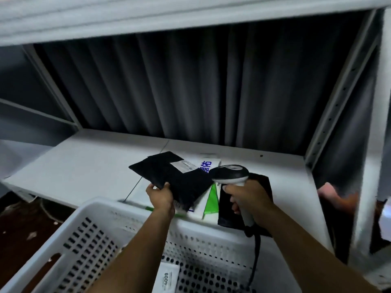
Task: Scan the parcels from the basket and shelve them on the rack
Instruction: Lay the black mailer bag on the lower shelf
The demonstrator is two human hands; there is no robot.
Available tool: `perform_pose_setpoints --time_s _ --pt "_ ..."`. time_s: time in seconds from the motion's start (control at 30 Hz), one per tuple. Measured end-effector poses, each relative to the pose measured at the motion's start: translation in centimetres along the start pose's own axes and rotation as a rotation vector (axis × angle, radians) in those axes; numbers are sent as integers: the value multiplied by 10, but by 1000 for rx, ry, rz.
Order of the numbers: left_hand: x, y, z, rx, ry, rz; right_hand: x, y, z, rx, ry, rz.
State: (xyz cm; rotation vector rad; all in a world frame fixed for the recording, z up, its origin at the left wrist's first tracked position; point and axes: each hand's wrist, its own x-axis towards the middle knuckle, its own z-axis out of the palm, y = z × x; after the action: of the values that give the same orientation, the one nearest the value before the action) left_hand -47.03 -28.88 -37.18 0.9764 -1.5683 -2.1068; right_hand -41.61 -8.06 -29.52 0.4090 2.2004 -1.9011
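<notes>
The left hand (160,196) is pinching the near corner of a black parcel (179,180), holding it over the other parcels on the rack shelf (84,166). Just to its right, the right hand (250,197) is gripping the handle of a scanner (230,173), whose head is sitting beside that parcel's white label (183,167). Under and beyond the hands, a blue-printed white parcel (206,164), a green-and-white parcel (212,199) and a second black parcel (224,212) are lying on the shelf. Nearer than the hands, the white basket (101,208) is holding a small white parcel (167,278).
</notes>
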Motion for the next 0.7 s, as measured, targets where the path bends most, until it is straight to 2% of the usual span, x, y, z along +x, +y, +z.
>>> perform_pose_setpoints --time_s 0.2,0.37,0.47,0.57,0.7 --pt "26 -5 -5 386 -87 -13 2 6 6 -105 -71 -30" --pt "8 19 -38 652 -219 158 -16 3 23 -133 -150 -68" --pt "-17 27 -83 603 -205 240 -37 9 43 -121 -219 -51" --pt "-33 12 -149 710 -185 313 -63 26 66 -159 -289 -14" --pt "-40 -38 -241 926 -192 170 -85 58 95 -343 -337 -7"
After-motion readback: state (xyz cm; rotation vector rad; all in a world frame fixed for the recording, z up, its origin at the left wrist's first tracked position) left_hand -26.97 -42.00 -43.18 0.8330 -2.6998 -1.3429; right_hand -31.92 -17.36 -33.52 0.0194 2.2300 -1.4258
